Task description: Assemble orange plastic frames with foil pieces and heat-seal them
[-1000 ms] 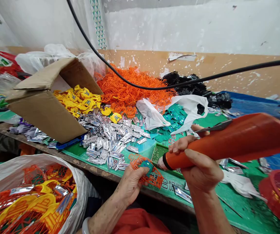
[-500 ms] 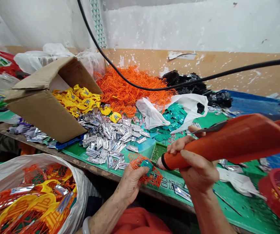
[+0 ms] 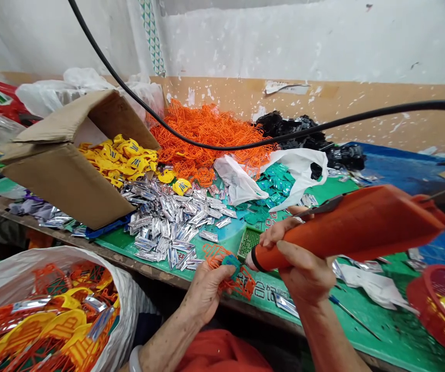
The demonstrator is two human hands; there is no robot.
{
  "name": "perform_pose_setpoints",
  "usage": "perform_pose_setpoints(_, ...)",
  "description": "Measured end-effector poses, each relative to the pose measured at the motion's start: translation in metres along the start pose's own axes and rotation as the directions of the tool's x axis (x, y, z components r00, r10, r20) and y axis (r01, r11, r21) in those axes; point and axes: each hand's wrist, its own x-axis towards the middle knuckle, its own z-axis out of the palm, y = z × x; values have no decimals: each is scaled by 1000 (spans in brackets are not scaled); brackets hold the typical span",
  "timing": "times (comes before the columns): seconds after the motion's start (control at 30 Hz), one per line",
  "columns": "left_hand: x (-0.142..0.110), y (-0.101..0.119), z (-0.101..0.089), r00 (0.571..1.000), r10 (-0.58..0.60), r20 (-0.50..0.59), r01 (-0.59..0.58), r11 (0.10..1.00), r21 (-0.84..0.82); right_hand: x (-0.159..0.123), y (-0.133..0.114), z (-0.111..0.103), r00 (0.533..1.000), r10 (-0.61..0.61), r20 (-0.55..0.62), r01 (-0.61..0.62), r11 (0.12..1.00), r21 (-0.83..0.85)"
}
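Note:
My left hand (image 3: 207,289) pinches an orange plastic lattice frame (image 3: 245,287) with a small teal plastic piece (image 3: 230,262) on it, thumb on top of the teal piece. Wrapped around the front of an orange electric screwdriver (image 3: 346,227) is my right hand (image 3: 300,258). The screwdriver's tip points left and meets the teal piece or stops just short of it; I cannot tell which. Behind the tip lies a small green mesh basket (image 3: 250,240).
Silvery flat pieces (image 3: 176,217) lie heaped by a tipped cardboard box (image 3: 60,170) of yellow parts. Beyond is an orange frame pile (image 3: 210,139). A black cable (image 3: 222,146) hangs across. A white sack (image 3: 125,289) stands lower left, a red basket (image 3: 427,305) right.
The screwdriver and my right hand have shifted slightly left and its rear end has swung left. The hanging cable has also moved. My left hand still holds the frame.

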Motion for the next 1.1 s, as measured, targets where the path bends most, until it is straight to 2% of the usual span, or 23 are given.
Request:
perform_pose_setpoints(0.23,-2,3,4,1000,-9,-2,9,1000,29,5,-5,-3,1000,-14,5,14,1000,2)
perform_pose_setpoints(0.37,-4,6,5,999,-34,5,34,999,26,26,-8,-8,984,-142,-105,136,989,-66)
perform_pose_setpoints(0.47,-5,8,4,998,-58,17,58,998,-8,47,-1,-14,961,-209,-183,190,975,-114)
perform_pose_setpoints(0.6,-4,7,2,997,-70,24,70,997,-28,67,20,-18,959,-199,-200,168,973,-160)
perform_pose_setpoints(0.8,-3,8,0,997,-75,35,76,997,-30,75,48,-16,966,-155,-205,102,963,-248)
perform_pose_setpoints(1.1,-1,7,-1,996,-76,51,78,996,-41,77,58,-18,964,-143,-226,75,956,-284)
